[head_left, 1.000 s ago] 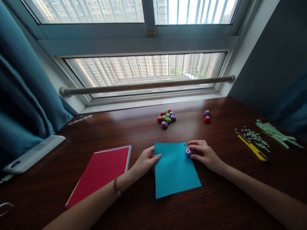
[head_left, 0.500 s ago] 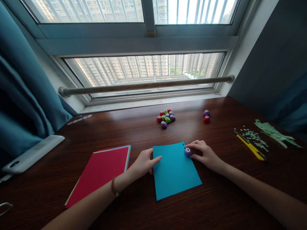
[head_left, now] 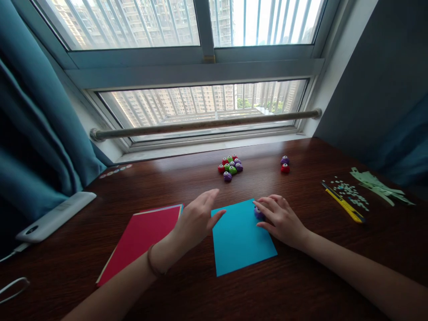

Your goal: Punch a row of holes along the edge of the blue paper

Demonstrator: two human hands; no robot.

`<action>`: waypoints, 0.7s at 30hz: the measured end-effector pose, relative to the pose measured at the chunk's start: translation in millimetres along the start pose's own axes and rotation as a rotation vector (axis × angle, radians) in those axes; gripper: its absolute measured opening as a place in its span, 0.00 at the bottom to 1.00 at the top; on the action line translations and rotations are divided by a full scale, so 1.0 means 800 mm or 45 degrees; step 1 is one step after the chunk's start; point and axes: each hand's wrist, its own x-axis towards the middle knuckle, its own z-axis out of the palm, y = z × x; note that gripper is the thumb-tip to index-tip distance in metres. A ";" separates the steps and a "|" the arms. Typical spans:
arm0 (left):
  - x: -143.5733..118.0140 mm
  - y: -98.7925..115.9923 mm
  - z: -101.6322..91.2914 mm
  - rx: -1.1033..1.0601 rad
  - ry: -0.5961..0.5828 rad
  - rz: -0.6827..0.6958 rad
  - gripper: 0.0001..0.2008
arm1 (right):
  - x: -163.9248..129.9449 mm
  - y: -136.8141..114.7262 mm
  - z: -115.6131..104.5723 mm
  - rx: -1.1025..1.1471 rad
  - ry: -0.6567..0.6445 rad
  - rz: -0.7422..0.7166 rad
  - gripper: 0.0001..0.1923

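A blue sheet of paper [head_left: 242,243] lies on the table in front of me. At its upper right corner sits a small purple hole punch [head_left: 258,213] shaped like a one-eyed figure. My right hand [head_left: 282,220] has its fingertips over and against the punch, partly hiding it, with the thumb below. My left hand [head_left: 197,216] is raised beside the blue sheet's left edge, empty, fingers stretched and thumb apart. Under my left forearm lies a stack of coloured paper [head_left: 143,234], red on top.
Several red, green and purple punches [head_left: 231,168] are grouped toward the window; a purple and a red punch [head_left: 285,168] stand farther right. A yellow cutter knife [head_left: 344,205], paper dots [head_left: 354,196] and pale green strips [head_left: 381,185] lie right. A white device [head_left: 56,217] lies left.
My left hand has let go of the blue sheet's left edge and risen. My right fingers have shifted over the punch, covering its eye. The view has tilted up slightly.
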 end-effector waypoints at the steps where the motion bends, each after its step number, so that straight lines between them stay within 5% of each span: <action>1: 0.005 0.009 0.003 -0.004 0.004 0.088 0.24 | 0.000 -0.001 -0.001 -0.048 -0.022 -0.014 0.25; 4: 0.022 0.038 0.020 0.013 -0.081 0.338 0.22 | 0.000 -0.002 0.000 -0.142 -0.053 -0.049 0.25; 11: 0.054 0.087 0.068 0.179 -0.188 0.568 0.20 | -0.001 0.001 0.016 -0.295 0.002 -0.151 0.14; 16: 0.067 0.105 0.065 0.284 -0.262 0.663 0.17 | -0.002 0.004 0.023 -0.427 -0.052 -0.284 0.15; 21: 0.062 0.105 0.067 0.313 -0.228 0.667 0.24 | -0.005 0.003 0.030 -0.515 -0.083 -0.281 0.18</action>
